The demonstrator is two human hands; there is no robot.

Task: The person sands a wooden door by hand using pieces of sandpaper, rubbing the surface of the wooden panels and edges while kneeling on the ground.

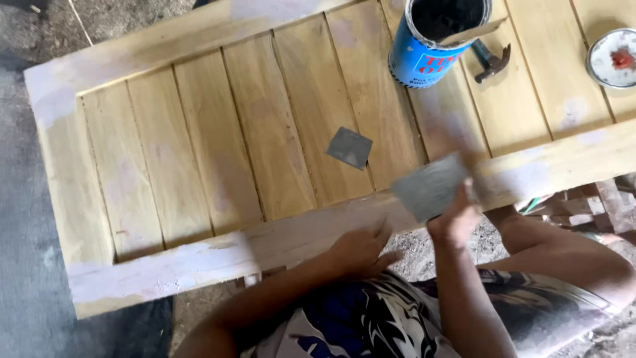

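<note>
the person leans over a wooden door (218, 139) lying flat, and the nearest trouble sits at its near rail (199, 262). the left hand (361, 250) presses flat on that rail, fingers spread and gripping nothing. the rail is smeared with pale filler, so a palm resting there could drag through a patch that has not set, or slip if the weight shifts.

just beyond it, the right hand (457, 219) is raised with the wrist bent and the forearm coming up from below. its grip is clenched on a flat grey scraper (430, 187), pinched at the lower corner, the blade tilted over the rail's right part. the blade is blurred, so the exact angle cannot be told. judged from this, a corner held too steep could gouge the soft wood or plough a line in the filler. a grip that far down the edge may also let the blade twist.

further in, a second grey square (349, 147) lies loose on the panel boards, well apart from both hands. a sweep of the arm might knock it.

at the far side stand a blue tin (434, 43) with a stick (472, 33) across its mouth, a hammer (490, 63) just beside it, and a round lid (613, 58) with a red dab. a shove of the door could tip the tin and spill it over the boards.
</note>
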